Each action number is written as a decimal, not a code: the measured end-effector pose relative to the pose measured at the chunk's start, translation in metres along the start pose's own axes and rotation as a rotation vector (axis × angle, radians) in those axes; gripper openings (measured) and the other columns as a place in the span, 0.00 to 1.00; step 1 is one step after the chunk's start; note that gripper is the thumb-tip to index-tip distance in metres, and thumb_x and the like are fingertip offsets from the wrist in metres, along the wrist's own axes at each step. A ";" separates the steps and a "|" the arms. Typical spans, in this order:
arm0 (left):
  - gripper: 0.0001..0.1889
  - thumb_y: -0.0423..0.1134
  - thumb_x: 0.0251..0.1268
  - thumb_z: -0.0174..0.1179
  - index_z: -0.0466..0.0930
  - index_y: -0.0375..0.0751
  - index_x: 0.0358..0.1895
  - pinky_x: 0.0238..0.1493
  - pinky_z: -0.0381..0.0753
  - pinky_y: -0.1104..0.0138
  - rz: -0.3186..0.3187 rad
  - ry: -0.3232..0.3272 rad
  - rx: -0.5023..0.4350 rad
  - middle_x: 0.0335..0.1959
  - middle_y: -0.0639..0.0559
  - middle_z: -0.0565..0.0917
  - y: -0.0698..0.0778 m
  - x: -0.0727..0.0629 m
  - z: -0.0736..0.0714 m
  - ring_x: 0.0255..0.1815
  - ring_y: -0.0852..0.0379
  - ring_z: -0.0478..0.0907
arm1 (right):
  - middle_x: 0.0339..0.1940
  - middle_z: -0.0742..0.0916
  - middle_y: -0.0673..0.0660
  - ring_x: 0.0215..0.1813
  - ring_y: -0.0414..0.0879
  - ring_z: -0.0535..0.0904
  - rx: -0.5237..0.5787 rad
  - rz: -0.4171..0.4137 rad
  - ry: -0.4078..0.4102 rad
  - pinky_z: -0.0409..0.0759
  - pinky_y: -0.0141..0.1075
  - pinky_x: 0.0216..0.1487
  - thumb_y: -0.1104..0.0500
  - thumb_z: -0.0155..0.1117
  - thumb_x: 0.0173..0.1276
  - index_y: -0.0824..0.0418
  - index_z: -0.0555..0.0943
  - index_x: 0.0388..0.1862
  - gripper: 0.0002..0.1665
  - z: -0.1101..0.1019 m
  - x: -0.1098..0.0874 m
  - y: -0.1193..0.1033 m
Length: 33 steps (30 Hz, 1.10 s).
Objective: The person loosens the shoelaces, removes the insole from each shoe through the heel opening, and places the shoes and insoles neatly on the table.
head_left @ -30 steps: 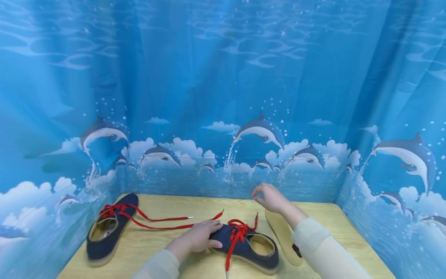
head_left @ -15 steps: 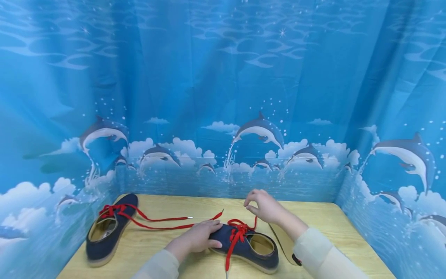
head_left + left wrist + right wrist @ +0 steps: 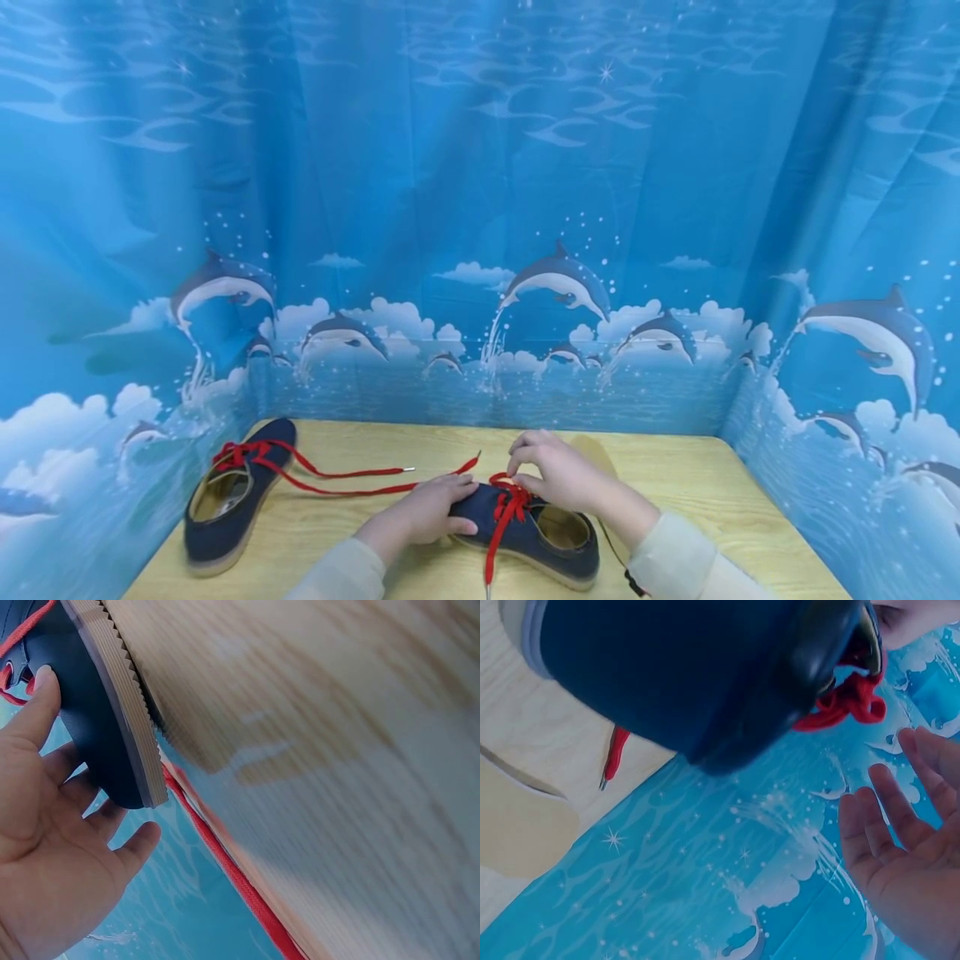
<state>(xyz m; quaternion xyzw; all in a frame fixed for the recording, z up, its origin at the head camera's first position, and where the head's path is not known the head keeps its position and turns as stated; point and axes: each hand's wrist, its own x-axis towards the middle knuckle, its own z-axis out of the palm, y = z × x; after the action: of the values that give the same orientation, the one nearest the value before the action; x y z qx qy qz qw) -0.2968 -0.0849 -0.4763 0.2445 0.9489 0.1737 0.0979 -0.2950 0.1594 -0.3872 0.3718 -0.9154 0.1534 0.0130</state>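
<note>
Your left hand (image 3: pixel 423 508) holds the toe of the navy shoe (image 3: pixel 531 543), which lies sole down on the wooden table (image 3: pixel 738 517) in front of you, its toe to your left and its heel to your right; your left thumb presses on the near side of the toe, and your left fingers, spaced a little apart, reach round its far side; your right hand (image 3: pixel 566 477) hovers over the throat of that shoe, close by the loop of its knotted red lace (image 3: pixel 514 503); your right fingers are bent and slightly spread, holding nothing, though you cannot tell from these views whether a fingertip brushes the loop; one end of that lace hangs down the near side of the shoe; to the right a tan insole (image 3: pixel 595 452) lies flat on the table, partly hidden by your right hand and forearm; well off to your left sits the other shoe (image 3: pixel 201 532), toe pointing away from you, its long red laces (image 3: pixel 348 490) trailing across towards your left hand; behind it all hangs a blue dolphin curtain (image 3: pixel 420 183).
</note>
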 end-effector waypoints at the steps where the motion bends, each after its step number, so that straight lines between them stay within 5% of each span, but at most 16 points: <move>1: 0.38 0.63 0.62 0.62 0.70 0.52 0.73 0.71 0.66 0.47 -0.004 -0.003 -0.003 0.74 0.51 0.69 0.000 0.000 0.000 0.75 0.44 0.63 | 0.54 0.82 0.50 0.58 0.50 0.77 -0.004 -0.008 -0.005 0.80 0.48 0.57 0.57 0.68 0.70 0.48 0.87 0.40 0.03 0.001 0.000 -0.001; 9: 0.38 0.63 0.62 0.62 0.70 0.52 0.73 0.71 0.66 0.46 -0.006 0.000 -0.023 0.74 0.51 0.69 -0.001 0.000 0.001 0.75 0.44 0.64 | 0.53 0.82 0.48 0.55 0.46 0.75 -0.016 -0.060 -0.033 0.81 0.40 0.54 0.55 0.71 0.68 0.47 0.88 0.38 0.02 0.015 0.000 -0.002; 21: 0.37 0.62 0.63 0.63 0.70 0.53 0.73 0.71 0.67 0.47 -0.010 -0.013 -0.033 0.74 0.51 0.69 0.001 -0.001 -0.002 0.75 0.44 0.63 | 0.53 0.84 0.49 0.54 0.45 0.75 -0.175 -0.117 -0.067 0.79 0.39 0.54 0.51 0.75 0.63 0.42 0.88 0.33 0.02 0.024 -0.001 -0.004; 33: 0.37 0.62 0.63 0.62 0.70 0.51 0.73 0.70 0.67 0.47 0.003 -0.013 -0.001 0.74 0.50 0.69 0.001 0.000 -0.002 0.75 0.44 0.64 | 0.55 0.84 0.50 0.56 0.45 0.76 -0.133 -0.079 -0.053 0.80 0.40 0.55 0.54 0.72 0.66 0.43 0.85 0.28 0.08 0.022 0.000 -0.003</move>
<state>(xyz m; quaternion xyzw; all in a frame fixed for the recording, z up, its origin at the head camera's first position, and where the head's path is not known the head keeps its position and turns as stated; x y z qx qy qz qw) -0.2972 -0.0846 -0.4740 0.2471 0.9478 0.1727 0.1039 -0.2910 0.1507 -0.4075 0.4101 -0.9081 0.0820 0.0196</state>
